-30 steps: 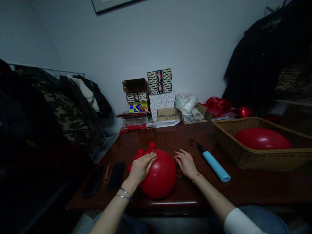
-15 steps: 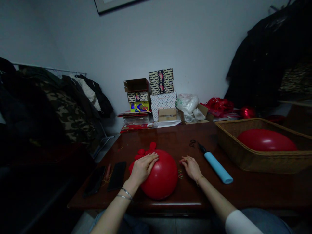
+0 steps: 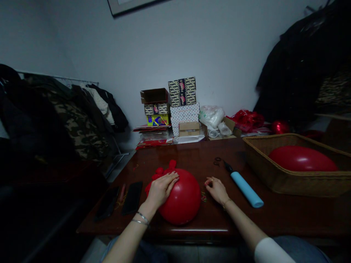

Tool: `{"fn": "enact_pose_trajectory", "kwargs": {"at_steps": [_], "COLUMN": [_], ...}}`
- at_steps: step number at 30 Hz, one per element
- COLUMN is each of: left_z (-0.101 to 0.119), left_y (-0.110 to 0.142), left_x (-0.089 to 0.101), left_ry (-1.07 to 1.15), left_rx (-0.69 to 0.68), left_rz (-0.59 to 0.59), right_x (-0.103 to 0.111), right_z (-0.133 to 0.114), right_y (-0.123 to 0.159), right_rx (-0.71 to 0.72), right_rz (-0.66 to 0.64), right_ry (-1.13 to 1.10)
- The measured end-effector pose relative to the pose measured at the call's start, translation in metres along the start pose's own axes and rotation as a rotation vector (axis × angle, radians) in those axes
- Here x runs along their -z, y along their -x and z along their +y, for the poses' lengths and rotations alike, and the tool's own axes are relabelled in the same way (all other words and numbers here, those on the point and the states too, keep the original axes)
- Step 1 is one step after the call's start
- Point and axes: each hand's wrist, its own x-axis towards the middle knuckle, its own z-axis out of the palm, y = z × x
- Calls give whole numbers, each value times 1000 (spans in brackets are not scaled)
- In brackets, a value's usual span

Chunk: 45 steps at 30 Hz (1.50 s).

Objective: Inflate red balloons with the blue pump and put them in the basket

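Observation:
A round, inflated red balloon (image 3: pixel 182 201) rests on the dark wooden table near its front edge. My left hand (image 3: pixel 161 188) curves over its upper left side, fingers together and pressed on it. Small red limp pieces (image 3: pixel 172 164), perhaps uninflated balloons, lie behind that hand, partly hidden. To the balloon's right, my right hand (image 3: pixel 216 189) is just above the table, thumb and fingertips pinched together; whatever is between them is too small to make out. Several small coloured bands (image 3: pixel 203 197) lie between the balloon and my right hand.
A light-blue hand pump (image 3: pixel 246 190) with a black nozzle and black scissors (image 3: pixel 217 161) lie to the right. A wicker basket (image 3: pixel 301 184) holds another red balloon (image 3: pixel 303 159). Dark flat objects (image 3: pixel 132 197) lie at left. Stacked boxes (image 3: pixel 184 117) stand behind the table.
My right hand has drawn slightly right, away from the balloon and the small bands. My left hand stays on the balloon. The view has shifted a little.

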Motion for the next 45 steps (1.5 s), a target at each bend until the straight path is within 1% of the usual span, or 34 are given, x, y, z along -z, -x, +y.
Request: {"fn": "enact_pose_trajectory", "kwargs": {"at_steps": [5, 8, 11, 13, 15, 18, 20, 23, 26, 30, 34, 36, 39, 41, 43, 45], "left_z": [0, 3, 5, 6, 7, 6, 5, 5, 6, 8, 11, 12, 13, 14, 13, 12], "left_y": [0, -1, -4, -5, -6, -5, -4, -3, -4, -4, -6, -6, -8, -8, -8, -8], "left_x": [1, 2, 2, 0, -3, -6, -6, -5, -5, -7, -6, -5, -4, -5, -7, -9], "left_ry": [5, 1, -2, -9, -24, -54, -66, -77, -101, -133, -136, -142, -151, -147, -143, -143], "left_rx": [3, -10, -21, -25, -33, -46, -48, -54, -58, -76, -77, -75, -74, -73, -73, -75], "left_rz": [10, 21, 22, 13, 6, 13, 12, -4, -21, -32, -24, -21, -27, -31, -33, -34], "right_x": [3, 13, 28, 37, 44, 49, 49, 48, 48, 50, 52, 55, 61, 67, 73, 78], "right_z": [-1, -11, -38, -64, -91, -123, -134, -138, -136, -136, -136, -135, -134, -135, -138, -141], "right_y": [-1, -3, -4, 0, 7, 21, 30, 38, 40, 41, 44, 44, 44, 43, 44, 47], "right_rx": [57, 113, 193, 272, 360, 475, 545, 575, 586, 609, 594, 577, 567, 574, 598, 626], "right_rz": [49, 99, 164, 189, 186, 165, 188, 204, 202, 234, 254, 205, 49, -50, -103, -102], "right_ry": [-102, -173, -252, -304, -347, -385, -415, -414, -395, -365, -370, -398, -471, -481, -405, -281]}}
